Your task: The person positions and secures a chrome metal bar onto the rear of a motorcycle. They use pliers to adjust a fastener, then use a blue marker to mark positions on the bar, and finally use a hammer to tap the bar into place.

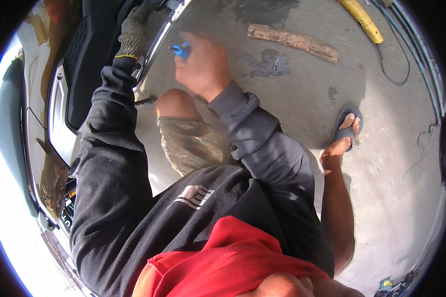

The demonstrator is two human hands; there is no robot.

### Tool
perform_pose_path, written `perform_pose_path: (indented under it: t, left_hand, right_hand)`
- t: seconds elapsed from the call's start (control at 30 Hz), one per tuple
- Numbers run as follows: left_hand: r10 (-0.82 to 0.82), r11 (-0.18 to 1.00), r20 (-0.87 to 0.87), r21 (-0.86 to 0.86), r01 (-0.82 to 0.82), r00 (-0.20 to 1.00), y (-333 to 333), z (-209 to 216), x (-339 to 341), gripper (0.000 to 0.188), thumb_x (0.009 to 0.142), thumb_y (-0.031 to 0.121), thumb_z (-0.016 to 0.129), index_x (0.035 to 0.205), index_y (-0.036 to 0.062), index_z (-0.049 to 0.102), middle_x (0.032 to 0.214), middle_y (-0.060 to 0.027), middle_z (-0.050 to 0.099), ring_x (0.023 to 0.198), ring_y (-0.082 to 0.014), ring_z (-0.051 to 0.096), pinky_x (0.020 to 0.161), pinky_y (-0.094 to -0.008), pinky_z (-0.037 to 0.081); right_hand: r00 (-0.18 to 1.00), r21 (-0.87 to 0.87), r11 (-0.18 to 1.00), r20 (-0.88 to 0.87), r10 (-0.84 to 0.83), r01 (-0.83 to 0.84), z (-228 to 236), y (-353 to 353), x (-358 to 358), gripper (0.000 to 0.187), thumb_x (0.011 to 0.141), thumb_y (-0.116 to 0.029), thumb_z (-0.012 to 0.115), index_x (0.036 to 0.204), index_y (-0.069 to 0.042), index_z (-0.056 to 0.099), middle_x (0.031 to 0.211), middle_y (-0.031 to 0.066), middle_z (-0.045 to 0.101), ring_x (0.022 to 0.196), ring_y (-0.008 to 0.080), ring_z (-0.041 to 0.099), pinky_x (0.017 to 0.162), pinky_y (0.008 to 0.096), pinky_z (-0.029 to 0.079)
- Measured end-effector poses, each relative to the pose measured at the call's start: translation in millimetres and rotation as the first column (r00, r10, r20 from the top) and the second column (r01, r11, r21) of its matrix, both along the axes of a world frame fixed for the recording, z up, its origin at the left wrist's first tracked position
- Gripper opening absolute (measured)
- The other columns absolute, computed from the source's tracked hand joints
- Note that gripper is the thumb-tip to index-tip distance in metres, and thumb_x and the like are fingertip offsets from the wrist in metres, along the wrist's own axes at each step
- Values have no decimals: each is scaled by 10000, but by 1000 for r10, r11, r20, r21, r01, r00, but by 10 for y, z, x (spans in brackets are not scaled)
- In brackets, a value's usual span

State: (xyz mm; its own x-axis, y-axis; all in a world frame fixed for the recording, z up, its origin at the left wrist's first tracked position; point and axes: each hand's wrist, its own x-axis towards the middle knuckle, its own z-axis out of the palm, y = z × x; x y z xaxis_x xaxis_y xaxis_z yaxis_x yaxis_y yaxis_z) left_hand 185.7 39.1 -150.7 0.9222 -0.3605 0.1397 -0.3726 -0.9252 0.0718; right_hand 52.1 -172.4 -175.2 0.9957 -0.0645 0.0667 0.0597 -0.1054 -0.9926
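My right hand [203, 64], bare, is wrapped round a blue-handled screwdriver [182, 50]. Its thin shaft slants up and left toward the bright edge of a vehicle's black lower trim [98, 29]. My left hand [132, 33] wears a grey knitted glove with a yellow cuff and rests against that trim. Its fingers run into dark shadow at the top of the view, so their grip is hidden. Gold-brown bodywork [37, 89] and a silver panel [60, 111] of the vehicle lie left of my left arm.
A rough piece of wood [292, 42] lies on the concrete floor [312, 94], beyond my right hand. Farther right is a yellow corded power tool [364, 22], its cable looping beside it. Dark stains mark the floor. My sandalled foot [349, 128] is planted at the right.
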Motion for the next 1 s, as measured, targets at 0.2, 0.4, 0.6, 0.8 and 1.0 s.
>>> perform_pose_path:
  t: [0.2, 0.4, 0.6, 0.8, 1.0]
  left_hand:
    - [4, 1000, -58, -29, -6, 998, 65, -15, 45, 328, 961, 267, 620, 1212, 68, 694, 1084, -189, 698, 1043, -370, 685, 902, -429, 543]
    - [-96, 994, -17, 47, 96, 995, 92, -80, 35, 338, 975, 290, 629, 1227, 75, 696, 1067, -160, 708, 1031, -339, 699, 895, -422, 546]
    - [145, 986, -489, -5, -169, 860, 41, 287, 337, 442, 948, 369, 614, 1285, 94, 693, 1238, -182, 706, 1166, -343, 671, 1008, -405, 510]
    - [-117, 989, -570, 4, 145, 813, -8, 404, 846, 349, 938, 334, 620, 1141, 61, 701, 1081, -138, 724, 979, -283, 683, 878, -390, 532]
    - [-222, 928, -585, 120, 354, 780, -118, 340, 1070, 226, 926, 265, 628, 1020, 62, 659, 938, -107, 711, 841, -245, 677, 766, -380, 536]
  right_hand:
    - [999, -169, 984, -1, 49, -49, 136, 59, 54, 248, 746, -86, 721, 955, 30, 654, 918, 210, 657, 861, 412, 700, 777, 496, 575]
    - [988, -355, 922, -74, 136, -153, 494, 281, 48, 326, 784, -94, 706, 1075, 52, 687, 1013, 221, 691, 807, 377, 735, 719, 452, 601]
    - [991, -474, 871, -19, 132, -126, 767, 140, 292, 125, 828, -178, 754, 849, -62, 795, 859, 182, 755, 818, 333, 757, 733, 435, 613]
    - [970, -456, 856, -140, 201, -243, 705, 20, 291, 93, 766, -97, 720, 846, -52, 738, 837, 170, 733, 800, 379, 721, 704, 464, 574]
    - [943, -430, 846, -239, 231, -316, 611, 74, 261, 113, 782, -119, 694, 864, -55, 738, 871, 173, 727, 862, 382, 715, 731, 487, 565]
